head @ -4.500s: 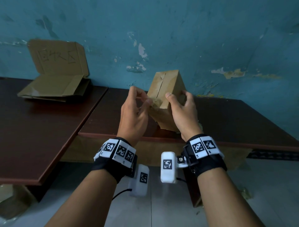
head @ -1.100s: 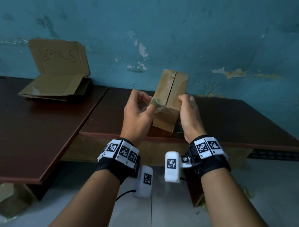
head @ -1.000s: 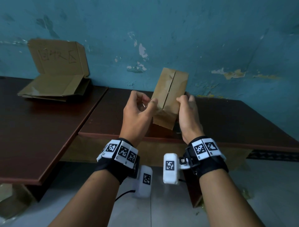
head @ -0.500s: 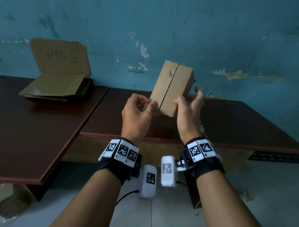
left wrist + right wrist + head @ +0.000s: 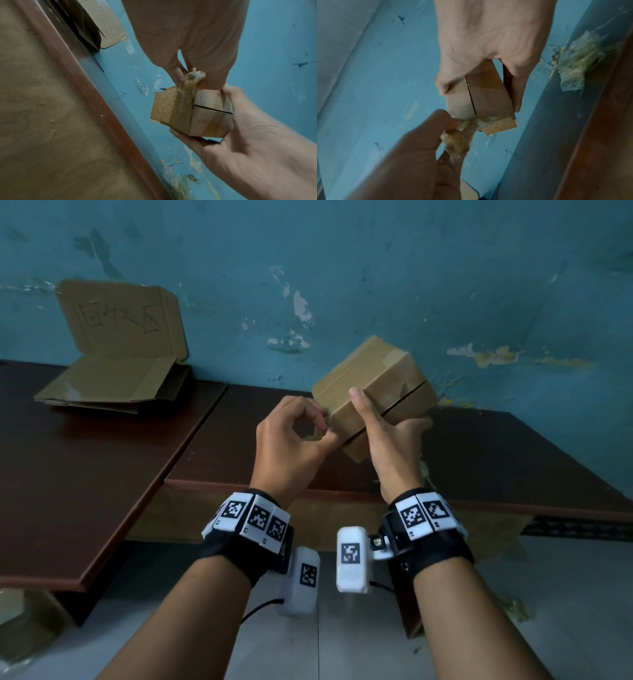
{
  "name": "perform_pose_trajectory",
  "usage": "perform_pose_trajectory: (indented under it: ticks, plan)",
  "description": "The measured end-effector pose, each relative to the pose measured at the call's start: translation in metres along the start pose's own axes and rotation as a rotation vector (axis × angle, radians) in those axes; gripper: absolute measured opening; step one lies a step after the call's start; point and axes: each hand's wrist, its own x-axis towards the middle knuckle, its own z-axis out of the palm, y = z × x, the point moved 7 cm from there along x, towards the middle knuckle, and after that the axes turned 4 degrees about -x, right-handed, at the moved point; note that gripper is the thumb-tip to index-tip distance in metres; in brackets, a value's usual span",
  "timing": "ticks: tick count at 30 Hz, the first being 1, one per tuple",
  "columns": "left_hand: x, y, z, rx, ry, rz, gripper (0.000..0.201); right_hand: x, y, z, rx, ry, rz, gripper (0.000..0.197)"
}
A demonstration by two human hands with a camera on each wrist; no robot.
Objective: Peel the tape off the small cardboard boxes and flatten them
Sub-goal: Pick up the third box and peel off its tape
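Note:
A small brown cardboard box [image 5: 376, 385] is held in the air above the dark table, tilted, its flap seam facing me. My right hand [image 5: 387, 436] grips it, thumb on the near face and fingers underneath; the box [image 5: 481, 94] shows the seam in the right wrist view. My left hand [image 5: 301, 433] pinches a crumpled strip of clear tape [image 5: 190, 86] that still clings to the side of the box [image 5: 188, 115]. The bunched tape [image 5: 458, 142] hangs between left thumb and fingers.
Flattened cardboard [image 5: 116, 385] lies on the left table [image 5: 68, 474], with a cardboard sheet bearing handwriting [image 5: 120, 320] leaning on the blue wall. A wad of discarded tape [image 5: 583, 65] lies on the right table [image 5: 513, 460]. Tiled floor below.
My right hand has turned the box from upright to tilted on its side and raised it. My left hand keeps pulling the tape, now off the side face.

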Motion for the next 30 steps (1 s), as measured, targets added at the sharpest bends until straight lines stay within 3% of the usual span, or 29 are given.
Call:
perform_pose_trajectory:
  ticks: [7, 11, 18, 30]
  plan:
    - [-0.004, 0.0, 0.007, -0.022, -0.04, -0.011, 0.023, 0.003, 0.002, -0.001, 0.09, 0.024, 0.031, 0.096]
    - [-0.007, 0.003, 0.014, 0.111, -0.033, 0.014, 0.033, 0.003, 0.003, 0.0, 0.095, 0.015, 0.009, 0.092]
    - [-0.005, -0.005, 0.013, 0.16, -0.002, -0.014, 0.017, 0.003, 0.001, 0.004, 0.093, -0.008, -0.042, 0.082]
    - [-0.004, -0.013, 0.01, 0.124, 0.004, -0.119, 0.015, 0.002, 0.0, 0.009, 0.072, -0.04, -0.099, 0.079]
